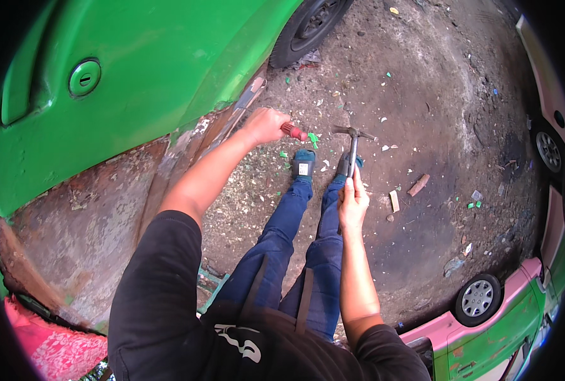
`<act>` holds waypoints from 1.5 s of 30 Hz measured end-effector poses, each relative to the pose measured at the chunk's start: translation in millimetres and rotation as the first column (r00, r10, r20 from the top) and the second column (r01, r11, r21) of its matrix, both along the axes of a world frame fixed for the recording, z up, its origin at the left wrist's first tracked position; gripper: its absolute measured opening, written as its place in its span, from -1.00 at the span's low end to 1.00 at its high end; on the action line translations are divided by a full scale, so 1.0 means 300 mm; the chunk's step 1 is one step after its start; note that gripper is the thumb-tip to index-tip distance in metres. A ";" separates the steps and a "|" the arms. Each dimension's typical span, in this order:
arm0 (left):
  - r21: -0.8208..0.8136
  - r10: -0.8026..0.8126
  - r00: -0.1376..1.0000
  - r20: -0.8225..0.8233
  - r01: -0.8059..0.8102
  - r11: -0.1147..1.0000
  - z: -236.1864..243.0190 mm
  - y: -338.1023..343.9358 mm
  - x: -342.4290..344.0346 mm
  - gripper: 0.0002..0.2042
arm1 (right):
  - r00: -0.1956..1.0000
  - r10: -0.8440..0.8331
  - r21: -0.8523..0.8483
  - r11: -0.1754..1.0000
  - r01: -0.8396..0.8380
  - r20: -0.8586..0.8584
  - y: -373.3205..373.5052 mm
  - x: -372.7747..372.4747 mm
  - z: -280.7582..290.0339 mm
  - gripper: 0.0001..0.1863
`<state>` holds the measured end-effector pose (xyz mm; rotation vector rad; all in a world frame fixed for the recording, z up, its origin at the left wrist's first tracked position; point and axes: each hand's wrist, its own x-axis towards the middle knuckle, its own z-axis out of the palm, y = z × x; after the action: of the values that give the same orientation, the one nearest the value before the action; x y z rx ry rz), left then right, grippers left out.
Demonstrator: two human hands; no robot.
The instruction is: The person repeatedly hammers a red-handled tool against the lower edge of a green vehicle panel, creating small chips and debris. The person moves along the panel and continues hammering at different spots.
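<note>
Hammer (353, 149) tilts up from the right hand (353, 206), fingers gripping its shaft; the left hand (268, 126) clasps a red handle (297, 133) near the green car (155, 70).

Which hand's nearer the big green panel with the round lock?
Left. The left hand, gripping a red-handled tool, is close beside the lower edge of the green panel; the right hand, holding a hammer, is farther off to the right.
</note>
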<state>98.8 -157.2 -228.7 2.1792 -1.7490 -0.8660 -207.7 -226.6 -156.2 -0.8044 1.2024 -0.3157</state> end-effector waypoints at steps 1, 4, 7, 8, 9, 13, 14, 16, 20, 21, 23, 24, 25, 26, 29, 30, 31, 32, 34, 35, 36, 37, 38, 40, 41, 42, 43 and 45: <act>0.002 0.005 1.000 0.009 -0.005 1.000 0.013 -0.013 -0.003 -0.86 | 1.000 -0.009 0.006 1.000 0.009 -0.002 -0.001 -0.006 0.001 -0.53; 0.011 0.024 0.997 0.068 -0.025 1.000 0.041 -0.033 -0.007 -0.86 | 1.000 -0.020 0.004 1.000 0.020 -0.023 -0.012 -0.005 0.010 -0.53; -0.010 0.049 0.997 0.055 -0.049 0.999 0.051 -0.028 -0.009 -0.88 | 1.000 -0.029 0.016 0.999 0.029 -0.007 -0.023 0.003 0.022 -0.52; -0.002 0.071 0.997 0.037 -0.071 0.997 0.059 -0.029 -0.010 -0.89 | 0.999 -0.035 0.022 0.999 0.035 0.004 -0.030 0.004 0.026 -0.52; 0.007 0.093 0.995 0.018 -0.094 0.996 0.068 -0.027 -0.009 -0.90 | 1.000 -0.028 0.025 0.999 0.027 0.010 -0.035 0.004 0.029 -0.52; -0.049 0.150 0.989 0.010 -0.150 0.988 0.038 -0.018 0.010 -0.89 | 0.999 -0.001 0.029 1.000 0.000 0.043 -0.044 0.012 0.035 -0.52; -0.029 0.156 0.988 0.017 -0.155 0.987 0.044 -0.027 0.005 -0.89 | 0.999 0.003 0.026 1.000 -0.005 0.048 -0.044 0.011 0.033 -0.52; 0.012 0.166 0.986 0.031 -0.166 0.986 0.051 -0.051 -0.005 -0.89 | 0.999 0.022 0.004 1.000 -0.022 0.037 -0.045 0.006 0.035 -0.52; 0.074 0.180 0.982 0.063 -0.185 0.980 0.056 -0.063 0.007 -0.88 | 0.998 -0.049 -0.077 0.996 0.053 0.048 -0.035 0.049 0.119 -0.53; 0.068 0.200 0.978 0.064 -0.204 0.977 0.049 -0.066 0.012 -0.87 | 0.993 -0.098 -0.171 0.979 0.107 0.061 -0.017 0.061 0.111 -0.48; 0.081 0.246 0.968 0.056 -0.250 0.965 0.036 -0.075 0.031 -0.88 | 0.944 -0.323 -0.099 0.939 0.329 0.072 0.022 0.128 0.126 -0.50; 0.102 0.267 0.963 0.037 -0.269 0.958 0.037 -0.097 0.025 -0.88 | 0.995 -0.096 -0.148 0.984 0.095 0.002 0.036 0.148 0.086 -0.51; 0.123 0.288 0.957 0.019 -0.288 0.950 0.037 -0.119 0.024 -0.88 | 0.988 0.135 -0.178 0.973 -0.147 -0.078 0.049 0.170 0.028 -0.52; 0.135 0.349 0.937 0.015 -0.348 0.928 0.041 -0.135 0.054 -0.87 | 0.993 0.118 -0.130 0.984 -0.121 -0.032 0.046 0.208 0.004 -0.53; 0.042 0.378 0.925 0.048 -0.380 0.924 0.027 -0.082 0.070 -0.87 | 0.995 -0.085 0.046 0.995 0.083 0.055 0.006 0.185 0.077 -0.51; 0.062 0.392 0.920 0.011 -0.391 0.918 0.053 -0.093 0.061 -0.88 | 0.949 -0.234 0.072 0.972 0.224 0.210 -0.019 0.171 0.089 -0.51; 0.068 0.358 0.933 0.019 -0.359 0.931 0.055 -0.084 0.056 -0.88 | 0.932 -0.273 0.088 0.962 0.260 0.238 -0.013 0.160 0.090 -0.53; 0.067 0.316 0.949 0.021 -0.316 0.946 0.052 -0.096 0.046 -0.87 | 0.997 -0.025 -0.140 0.990 0.035 0.071 0.006 0.159 0.017 -0.54; 0.059 0.314 0.949 0.013 -0.314 0.948 0.027 -0.076 0.018 -0.86 | 0.994 0.096 -0.056 0.994 -0.099 -0.056 0.013 0.195 -0.007 -0.57; 0.069 0.339 0.941 0.018 -0.339 0.938 0.020 -0.065 0.023 -0.86 | 0.992 0.122 -0.018 0.992 -0.121 0.025 -0.011 0.189 -0.027 -0.51; 0.084 0.368 0.930 0.029 -0.369 0.926 0.022 -0.043 0.033 -0.86 | 0.999 0.017 0.003 1.000 -0.017 0.052 -0.030 0.188 0.003 -0.50; 0.099 0.395 0.918 0.040 -0.397 0.912 0.021 -0.027 0.041 -0.86 | 0.993 -0.089 0.028 0.996 0.087 0.076 -0.050 0.179 0.042 -0.50; 0.101 0.374 0.926 0.044 -0.376 0.921 0.031 -0.025 0.039 -0.86 | 0.976 -0.207 0.035 0.978 0.205 0.066 -0.066 0.164 0.062 -0.50; 0.129 0.320 0.945 0.074 -0.327 0.936 0.031 -0.005 0.029 -0.86 | 0.968 -0.245 0.065 0.968 0.241 0.051 -0.077 0.161 0.117 -0.49; 0.136 0.289 0.954 0.085 -0.298 0.945 0.040 -0.025 0.020 -0.86 | 0.968 -0.238 0.090 0.969 0.231 0.078 -0.085 0.151 0.119 -0.47; 0.125 0.274 0.959 0.074 -0.282 0.951 0.049 -0.044 0.011 -0.87 | 0.977 -0.204 0.115 0.974 0.196 0.059 -0.077 0.142 0.099 -0.48; 0.114 0.260 0.963 0.063 -0.266 0.957 0.058 -0.065 0.004 -0.87 | 0.985 -0.168 0.140 0.977 0.161 0.040 -0.063 0.131 0.069 -0.49; 0.109 0.264 0.963 0.045 -0.268 0.957 0.073 -0.076 0.003 -0.88 | 0.991 -0.132 0.181 0.975 0.126 0.023 -0.048 0.126 0.074 -0.51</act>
<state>99.6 -179.9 -206.7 2.4400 -1.4028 -0.8874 -170.0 -240.9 -133.9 -0.5642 1.2341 -0.3216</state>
